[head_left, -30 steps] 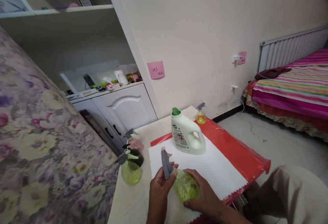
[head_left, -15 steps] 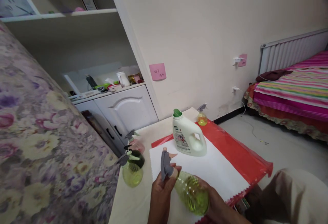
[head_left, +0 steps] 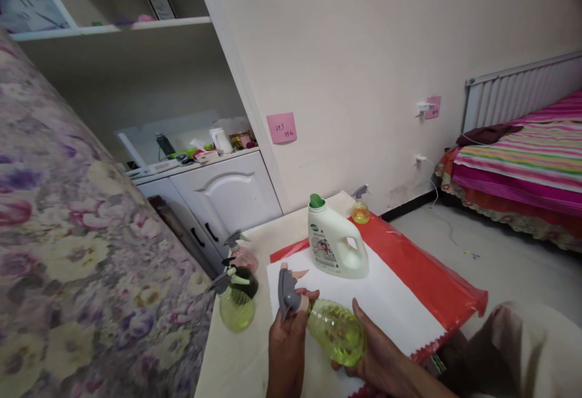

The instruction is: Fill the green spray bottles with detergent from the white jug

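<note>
Spray bottle (head_left: 335, 332), yellow-green, tilted over white sheet (head_left: 391, 301) at near table edge. Left hand (head_left: 287, 340) closed round grey trigger head (head_left: 286, 290); right hand (head_left: 377, 358) cupping body. Step: head being turned at neck; a firm counter-hold needed. White jug (head_left: 337, 240) beyond.

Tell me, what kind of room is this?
Most likely a bedroom in someone's home. There is a bed with a striped cover, a radiator on the wall, and a white cupboard under shelves with a clock.
</note>
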`<state>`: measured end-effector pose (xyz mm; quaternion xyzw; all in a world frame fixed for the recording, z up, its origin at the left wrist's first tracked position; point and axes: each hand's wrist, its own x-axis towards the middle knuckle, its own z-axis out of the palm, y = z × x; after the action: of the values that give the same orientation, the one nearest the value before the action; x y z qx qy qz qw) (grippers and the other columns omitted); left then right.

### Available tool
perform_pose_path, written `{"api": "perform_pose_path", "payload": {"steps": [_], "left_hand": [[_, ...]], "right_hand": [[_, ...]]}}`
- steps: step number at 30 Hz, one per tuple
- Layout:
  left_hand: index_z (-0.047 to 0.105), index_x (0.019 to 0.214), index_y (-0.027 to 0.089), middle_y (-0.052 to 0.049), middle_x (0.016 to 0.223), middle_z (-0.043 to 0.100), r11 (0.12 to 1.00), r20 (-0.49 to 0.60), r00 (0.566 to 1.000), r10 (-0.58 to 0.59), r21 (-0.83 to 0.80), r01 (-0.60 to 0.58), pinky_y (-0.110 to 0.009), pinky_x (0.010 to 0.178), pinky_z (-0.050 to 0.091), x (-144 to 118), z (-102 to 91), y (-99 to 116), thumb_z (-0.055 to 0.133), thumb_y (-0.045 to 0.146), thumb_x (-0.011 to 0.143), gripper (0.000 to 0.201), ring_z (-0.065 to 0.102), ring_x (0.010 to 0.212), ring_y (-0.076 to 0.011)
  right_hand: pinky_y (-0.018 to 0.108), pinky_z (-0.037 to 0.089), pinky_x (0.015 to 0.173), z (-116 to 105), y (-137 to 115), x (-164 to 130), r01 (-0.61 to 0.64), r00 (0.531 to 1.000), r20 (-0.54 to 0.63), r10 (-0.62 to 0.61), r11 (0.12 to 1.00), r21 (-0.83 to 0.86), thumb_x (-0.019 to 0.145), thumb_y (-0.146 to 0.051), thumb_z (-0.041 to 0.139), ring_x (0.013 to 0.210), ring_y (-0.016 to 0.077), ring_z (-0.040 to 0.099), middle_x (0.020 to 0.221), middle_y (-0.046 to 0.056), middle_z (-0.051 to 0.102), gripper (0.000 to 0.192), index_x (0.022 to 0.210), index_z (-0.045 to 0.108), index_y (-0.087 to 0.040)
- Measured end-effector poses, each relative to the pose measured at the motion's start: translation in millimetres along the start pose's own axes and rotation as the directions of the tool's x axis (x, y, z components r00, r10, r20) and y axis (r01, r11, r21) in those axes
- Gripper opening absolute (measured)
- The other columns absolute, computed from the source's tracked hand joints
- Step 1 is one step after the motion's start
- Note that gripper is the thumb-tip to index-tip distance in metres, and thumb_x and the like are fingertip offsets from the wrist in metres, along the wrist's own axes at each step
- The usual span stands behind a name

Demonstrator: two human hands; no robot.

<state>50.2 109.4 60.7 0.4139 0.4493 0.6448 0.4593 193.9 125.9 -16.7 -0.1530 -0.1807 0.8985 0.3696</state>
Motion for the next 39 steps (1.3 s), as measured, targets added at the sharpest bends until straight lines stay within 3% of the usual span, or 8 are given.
{"api": "perform_pose_path", "payload": {"steps": [4, 9, 15, 20, 26, 30, 34, 39], "left_hand": [[0.065, 0.104, 0.016, -0.011, 0.106, 0.071, 0.999, -0.076, 0.996, 0.051, 0.013, -0.050, -0.042, 0.101, 0.045, 2, 0.5, 1, 0.075, 0.046, 0.070, 0.046, 0.064, 0.108, -0.0280], [0.066, 0.104, 0.016, -0.011, 0.109, 0.071, 0.999, -0.072, 0.997, 0.041, 0.008, -0.040, -0.042, 0.105, 0.041, 6, -1.7, 3, 0.076, 0.048, 0.067, 0.050, 0.063, 0.110, -0.0281], [0.067, 0.107, 0.015, -0.014, 0.107, 0.072, 0.998, 0.064, 0.997, -0.052, 0.029, 0.050, -0.049, 0.105, 0.040, -1, -4.0, 15, 0.079, 0.047, 0.064, 0.055, 0.061, 0.114, -0.0343], [0.066, 0.110, 0.016, -0.013, 0.117, 0.068, 0.994, 0.155, 0.987, -0.045, 0.102, 0.029, -0.046, 0.110, 0.036, -6, -5.6, 13, 0.071, 0.046, 0.075, 0.047, 0.055, 0.122, -0.0317], [0.060, 0.115, 0.018, -0.011, 0.118, 0.068, 0.999, 0.092, 0.996, 0.010, 0.041, -0.014, -0.043, 0.109, 0.036, 0, -8.8, 4, 0.071, 0.043, 0.076, 0.047, 0.057, 0.120, -0.0285], [0.062, 0.113, 0.018, -0.011, 0.116, 0.068, 0.997, 0.053, 0.998, 0.024, 0.071, -0.028, -0.041, 0.107, 0.039, 4, -8.9, 4, 0.070, 0.044, 0.077, 0.046, 0.058, 0.118, -0.0277], [0.065, 0.111, 0.017, -0.012, 0.113, 0.070, 0.997, 0.035, 0.999, 0.006, 0.076, -0.009, -0.043, 0.104, 0.042, 3, -5.1, 10, 0.074, 0.045, 0.072, 0.049, 0.059, 0.116, -0.0300], [0.068, 0.107, 0.015, -0.013, 0.111, 0.071, 0.995, 0.122, 0.991, -0.058, 0.087, 0.048, -0.046, 0.103, 0.043, -3, -3.9, 13, 0.076, 0.044, 0.070, 0.047, 0.061, 0.113, -0.0324]], "right_hand": [[0.020, 0.046, 0.056, 3, 0, -6, 0.150, 0.985, 0.091, -0.147, 0.988, -0.036, 0.089, -0.054, 0.052, 0.069, 0.0128, 0.070, 0.110, 0.010, 0.071, 0.049, 0.124, 0.055, -0.020], [0.029, 0.050, 0.074, 1, -6, -15, 0.104, 0.977, 0.194, -0.090, 0.993, -0.062, 0.075, -0.034, 0.068, 0.083, 0.0187, 0.071, 0.116, 0.013, 0.069, 0.054, 0.125, 0.053, -0.018], [0.020, 0.039, 0.034, -7, -5, -6, -0.190, 0.982, -0.021, 0.189, 0.977, -0.098, 0.082, -0.078, 0.028, 0.035, 0.0146, 0.059, 0.055, 0.008, 0.070, 0.078, 0.087, 0.065, -0.010], [0.014, 0.034, 0.030, -4, -8, -5, -0.311, 0.946, -0.087, 0.312, 0.950, 0.033, 0.075, -0.085, 0.033, 0.042, 0.0143, 0.064, 0.056, 0.005, 0.069, 0.079, 0.080, 0.065, -0.013], [0.022, 0.048, 0.038, -8, 1, 1, -0.063, 0.992, -0.120, 0.046, 0.987, -0.146, 0.083, -0.076, 0.032, 0.034, 0.0112, 0.055, 0.054, 0.003, 0.068, 0.075, 0.105, 0.064, -0.012], [0.022, 0.049, 0.045, -9, 1, -2, 0.108, 0.994, 0.000, -0.110, 0.975, -0.194, 0.087, -0.057, 0.052, 0.045, 0.0103, 0.060, 0.082, 0.007, 0.074, 0.054, 0.125, 0.054, -0.018], [0.020, 0.046, 0.044, -15, -2, -5, 0.097, 0.992, 0.088, -0.085, 0.984, -0.150, 0.083, -0.041, 0.062, 0.043, 0.0090, 0.060, 0.089, 0.007, 0.074, 0.051, 0.128, 0.052, -0.019], [0.014, 0.026, 0.031, -21, 4, 2, -0.079, 0.996, -0.058, 0.072, 0.989, -0.125, 0.086, -0.069, 0.039, 0.036, 0.0109, 0.056, 0.059, 0.006, 0.070, 0.065, 0.102, 0.066, -0.012]]}}
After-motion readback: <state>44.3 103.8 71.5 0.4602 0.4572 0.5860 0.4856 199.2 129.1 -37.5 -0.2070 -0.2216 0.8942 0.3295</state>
